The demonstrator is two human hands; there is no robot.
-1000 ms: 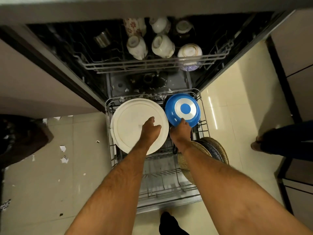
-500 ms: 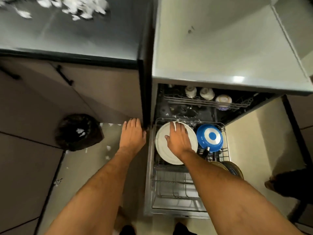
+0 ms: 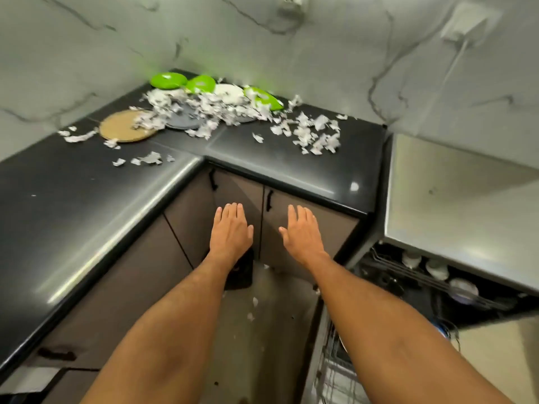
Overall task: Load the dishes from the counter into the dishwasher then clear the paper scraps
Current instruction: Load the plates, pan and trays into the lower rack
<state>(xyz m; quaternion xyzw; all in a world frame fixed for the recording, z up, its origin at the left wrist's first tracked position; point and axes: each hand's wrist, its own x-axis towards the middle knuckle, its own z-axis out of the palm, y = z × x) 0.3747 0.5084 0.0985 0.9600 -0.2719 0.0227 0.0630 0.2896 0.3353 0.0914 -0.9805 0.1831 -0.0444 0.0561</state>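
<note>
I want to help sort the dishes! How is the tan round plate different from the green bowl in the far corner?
The tan plate is flat and brownish; the green bowl is bright green with a raised rim. The tan plate sits nearer the counter's front, at the left of the pile; the green bowl sits back by the wall. Paper scraps lie on the tan plate's right side, while the green bowl's top looks bare. Both are round and rest on the black counter.
</note>
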